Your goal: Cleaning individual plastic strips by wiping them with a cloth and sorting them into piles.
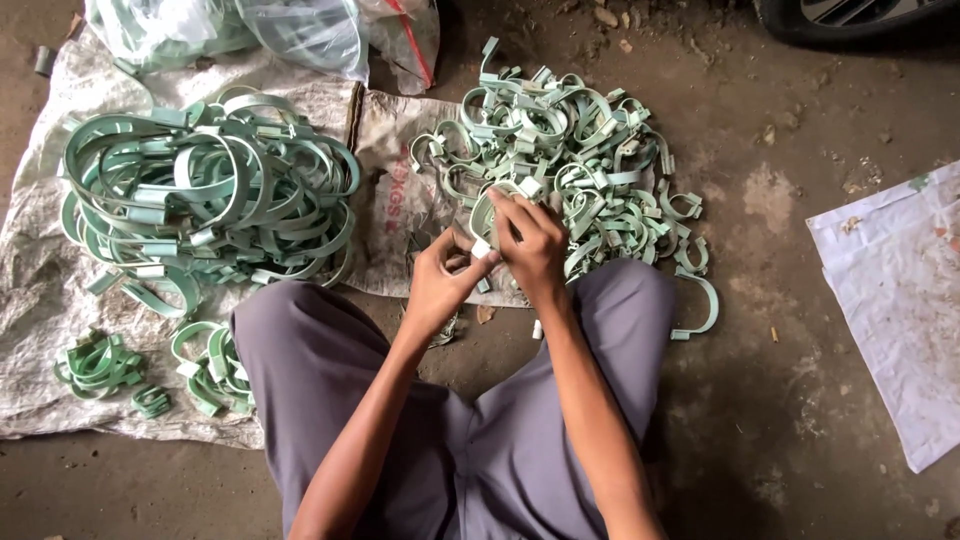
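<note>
The work surface was a bare concrete floor (800, 330), stained, gritty and littered with small debris. A worn white woven sack (40, 300) lay spread flat over the floor at the left, and a second printed sack (395, 200) lay beside it under the centre. The person sat on the floor in grey trousers (320, 370), knees apart.

The left hand (440, 280) and the right hand (530, 245) met just in front of the knees, touching each other. Both had their fingers curled closely around one pale green plastic clip (487, 218), which was held at the near edge of the loose pile of clips (570, 150) on the printed sack.

A heap of large green rings (200, 190) rested on the white sack, with small bundles of clips (100, 365) near it at the lower left. Clear plastic bags (300, 35) holding more green parts lay at the top. A soiled white sheet (900, 290) lay on the floor at the right, well apart. A dark tyre (850, 20) showed at the upper right corner.
</note>
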